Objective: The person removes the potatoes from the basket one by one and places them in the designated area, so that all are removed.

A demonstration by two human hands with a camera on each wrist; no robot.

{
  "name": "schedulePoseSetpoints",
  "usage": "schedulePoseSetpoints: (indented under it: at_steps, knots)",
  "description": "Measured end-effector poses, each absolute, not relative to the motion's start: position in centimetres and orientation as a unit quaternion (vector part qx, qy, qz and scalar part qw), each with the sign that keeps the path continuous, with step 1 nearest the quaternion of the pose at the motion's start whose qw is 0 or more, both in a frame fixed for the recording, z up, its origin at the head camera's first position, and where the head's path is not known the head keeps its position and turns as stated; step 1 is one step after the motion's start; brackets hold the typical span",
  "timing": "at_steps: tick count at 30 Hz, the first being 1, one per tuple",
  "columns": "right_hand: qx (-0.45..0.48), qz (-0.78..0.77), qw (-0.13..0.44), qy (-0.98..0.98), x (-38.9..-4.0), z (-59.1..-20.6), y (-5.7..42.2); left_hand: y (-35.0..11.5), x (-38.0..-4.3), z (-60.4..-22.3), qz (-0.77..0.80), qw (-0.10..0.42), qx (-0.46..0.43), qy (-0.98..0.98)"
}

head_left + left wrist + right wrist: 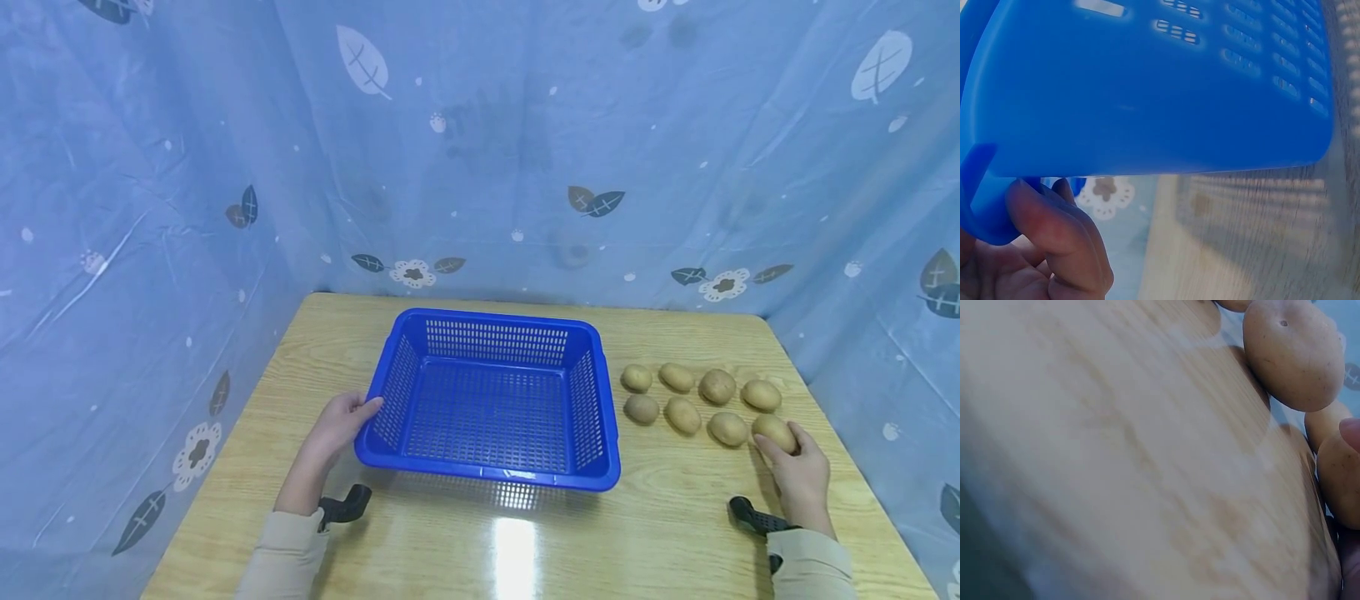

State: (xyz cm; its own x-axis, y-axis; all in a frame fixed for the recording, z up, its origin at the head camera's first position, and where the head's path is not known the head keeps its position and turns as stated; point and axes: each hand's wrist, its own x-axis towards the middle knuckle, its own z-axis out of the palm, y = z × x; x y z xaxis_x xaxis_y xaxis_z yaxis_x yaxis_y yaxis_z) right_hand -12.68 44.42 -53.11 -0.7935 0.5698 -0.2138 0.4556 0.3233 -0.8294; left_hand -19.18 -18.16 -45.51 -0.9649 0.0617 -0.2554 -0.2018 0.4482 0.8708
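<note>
A blue plastic basket [487, 473] with slotted walls sits in the middle of the table, nothing inside it. My left hand [335, 427] grips the rim at its left side, thumb on top; the left wrist view shows the curled fingers [1063, 234] under the rim. At the right, my right hand [806, 475] holds a potato [775, 430] between thumb and fingers, at the near right end of two rows of potatoes. That same potato [1340, 478] shows at the right edge of the right wrist view, beside another potato [1294, 353].
Several more potatoes, such as a front-row one [683, 415] and a back-row one [717, 387], lie between the basket and my right hand. The wooden table [637, 533] backs onto a blue patterned curtain [495, 150], which also hangs along both sides.
</note>
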Motion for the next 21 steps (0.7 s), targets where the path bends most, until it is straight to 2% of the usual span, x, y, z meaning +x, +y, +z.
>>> schedulePoseSetpoints:
  at_steps: [15,21]
  knots:
    - [-0.347,0.518,0.094,-0.776,-12.2,-53.3,45.0,-17.9,-19.2,-45.4,0.532,0.118,-0.041,0.837]
    - [-0.325,0.5,0.115,-0.795,-11.1,-52.4,45.1,-17.7,-19.7,-45.9,0.551,0.14,-0.047,0.821]
